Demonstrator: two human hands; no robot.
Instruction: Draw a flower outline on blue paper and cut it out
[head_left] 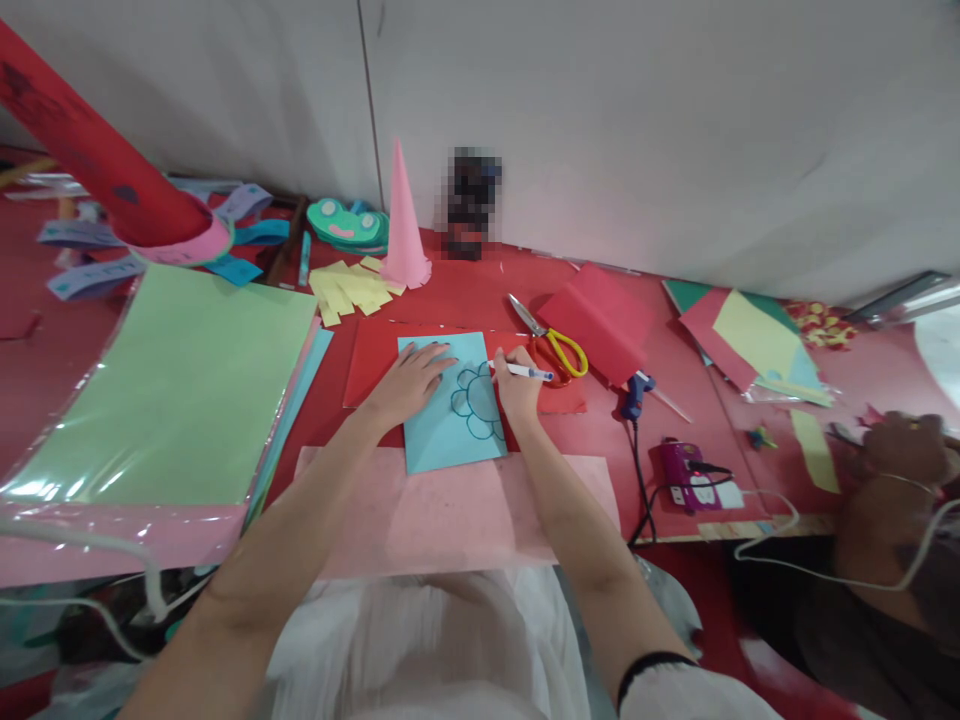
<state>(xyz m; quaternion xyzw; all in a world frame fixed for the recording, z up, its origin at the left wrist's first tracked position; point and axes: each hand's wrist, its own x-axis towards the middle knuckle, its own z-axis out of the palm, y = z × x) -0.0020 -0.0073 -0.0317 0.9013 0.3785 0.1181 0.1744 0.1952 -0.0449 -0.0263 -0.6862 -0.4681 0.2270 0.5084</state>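
Observation:
My left hand [411,382] lies flat with fingers spread on the upper left of a light blue paper [435,450]. Petals in a dark line ring the right half of that paper, forming a flower outline [474,400]. Between the fingers of my right hand [517,385] is a white marker [529,372], its tip near the top right of the flower. The blue paper rests partly on a red sheet [367,365] and partly on a pink sheet [450,520]. Yellow-handled scissors [562,350] lie just beyond my right hand.
A pink paper cone [403,230] stands by yellow paper strips [349,290]. Plastic-wrapped green paper [172,390] fills the left. To the right are a glue gun [635,395], its cord and a purple power socket box [686,475]. A co-worker's hand [904,450] is at far right.

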